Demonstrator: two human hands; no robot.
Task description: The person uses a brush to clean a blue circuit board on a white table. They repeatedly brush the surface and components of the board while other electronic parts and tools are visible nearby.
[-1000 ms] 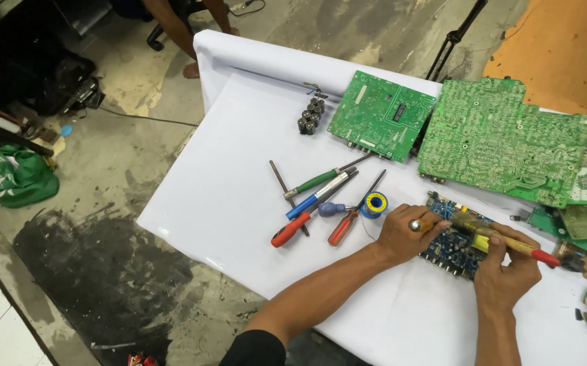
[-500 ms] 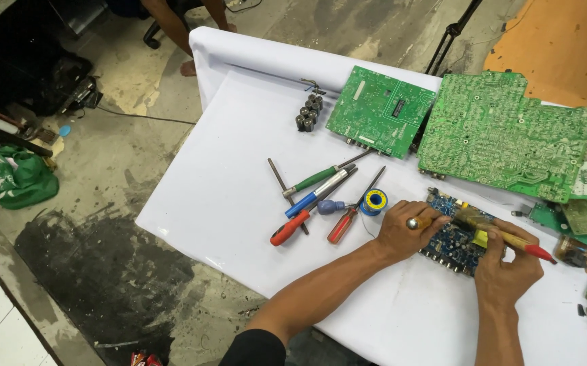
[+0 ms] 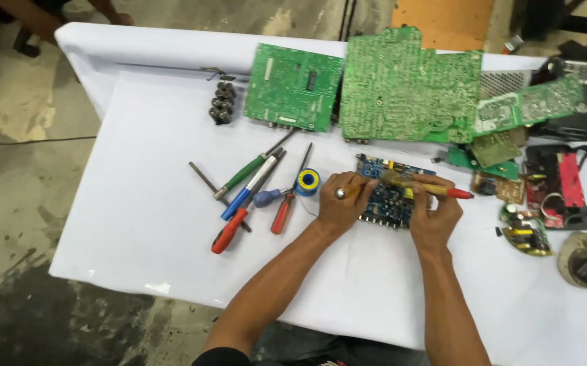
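Head view shows two hands on one blue board point(image 3: 385, 196): left hand point(image 3: 341, 203) pinches a metal bit, right hand point(image 3: 436, 210) grips a brush point(image 3: 436, 188). Beside them lie four screwdrivers point(image 3: 249, 186), one solder spool point(image 3: 307, 181) and two green boards point(image 3: 348, 85).

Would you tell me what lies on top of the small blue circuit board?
Both hands rest on the small blue circuit board: left hand, right hand holding a red-handled tool. Parts beneath them are covered.

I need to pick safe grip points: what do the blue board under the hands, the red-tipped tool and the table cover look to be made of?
Blue board: rigid laminate by its flat printed face, glossy blue coating, small parts on top.
Red-tipped tool, in the right hand: yellow and red handle looks like smooth plastic; its working end is hidden.
Table cover: white, matte, probably plastic sheet or coated board; can't tell which.
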